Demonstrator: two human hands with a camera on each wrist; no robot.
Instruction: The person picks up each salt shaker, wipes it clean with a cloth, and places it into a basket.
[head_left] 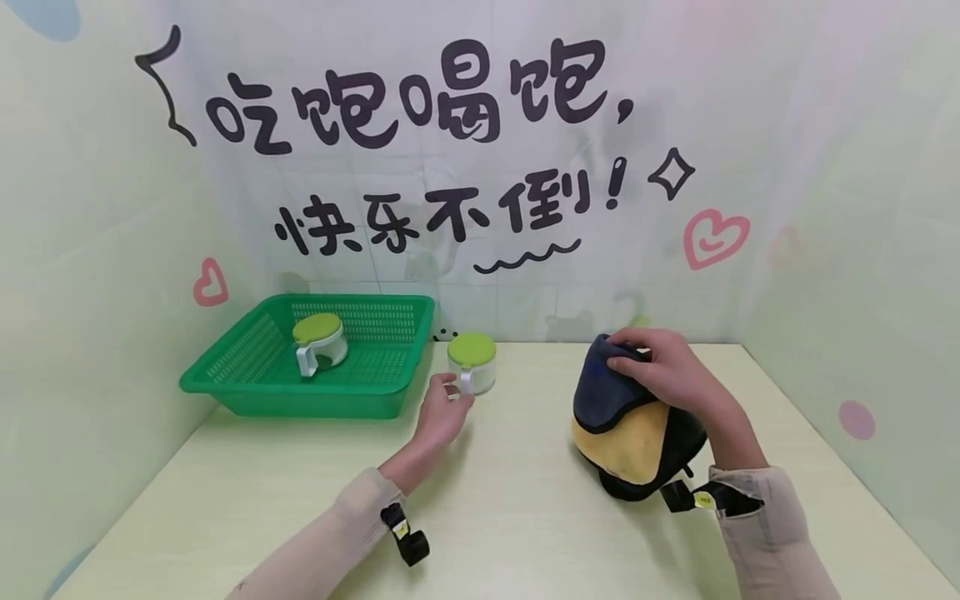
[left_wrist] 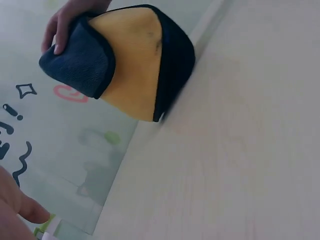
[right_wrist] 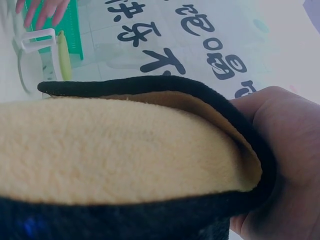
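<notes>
Both busy: right hand (head_left: pixel 672 372)'s pinching the two-tone towel (head_left: pixel 633 429), left hand (head_left: pixel 441 418)'s reaching, fingers parted; imo centring on the seasoning jar (head_left: pixel 473 352) handle (head_left: pixel 467 382) helps.

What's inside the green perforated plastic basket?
One clear round jar with a green lid and white handle sits in the basket. The jar covers the floor beneath it; the basket's front wall hides the floor just behind. Whether it holds anything is unclear.

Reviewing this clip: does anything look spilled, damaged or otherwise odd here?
Only a small thing: the cloth in the right hand has dark smudges on its yellow side, perhaps stains, seen in the left wrist view. No spill shows on the table.
</notes>
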